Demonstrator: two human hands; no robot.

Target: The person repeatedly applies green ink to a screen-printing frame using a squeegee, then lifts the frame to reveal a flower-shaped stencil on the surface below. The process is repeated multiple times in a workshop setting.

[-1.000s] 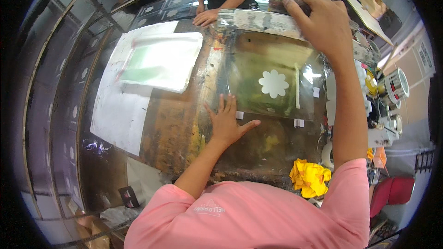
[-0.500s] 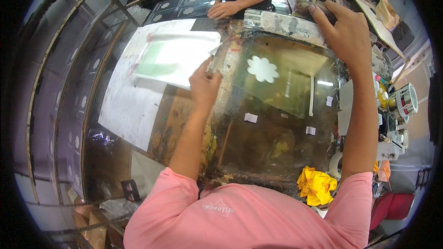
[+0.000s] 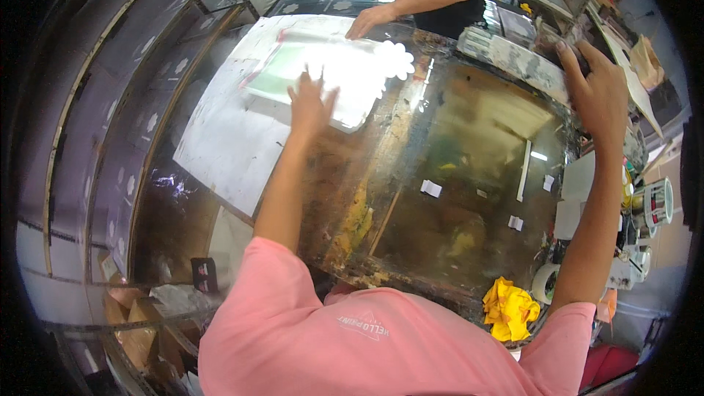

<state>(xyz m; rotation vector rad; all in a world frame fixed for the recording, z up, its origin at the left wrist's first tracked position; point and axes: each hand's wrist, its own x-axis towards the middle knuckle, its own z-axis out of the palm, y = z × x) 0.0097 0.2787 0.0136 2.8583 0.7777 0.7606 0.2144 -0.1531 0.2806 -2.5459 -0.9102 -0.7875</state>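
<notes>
Flower sheet (image 3: 396,60): white, eight-lobed or so, by the right upper edge of a white tray or pile (image 3: 350,122); clear borders lost in glare.

Tray or pile: pale green panel (image 3: 282,67) at left; set on large white paper (image 3: 224,158), left part of a stained worktable (image 3: 323,213).

Left hand (image 3: 312,106): blurred, over the tray, fingers well parted, nothing seen in grasp. Cannot tell whether touching.

Right hand (image 3: 601,92): thumb apart from half-curled fingers, at the right end of a paint-spattered bar (image 3: 513,62). Cannot tell whether gripping.

Printing board (image 3: 418,242): glossy, dark brown, right of the tray. Bears a slim white strip (image 3: 523,171) and three small paper tabs, one at left (image 3: 431,188); likely alignment marks.

Alongside: crumpled yellow cloth (image 3: 510,309), near a tape roll (image 3: 545,282).

Co-worker's hand (image 3: 372,20): at the far side, near the tray.

Step in hand: seemingly, placing or letting go of the flower sheet at the tray. Next move, as judged: calls for a clean lift of the left fingers, without dragging the sheet, and a steady right hand at the bar.
</notes>
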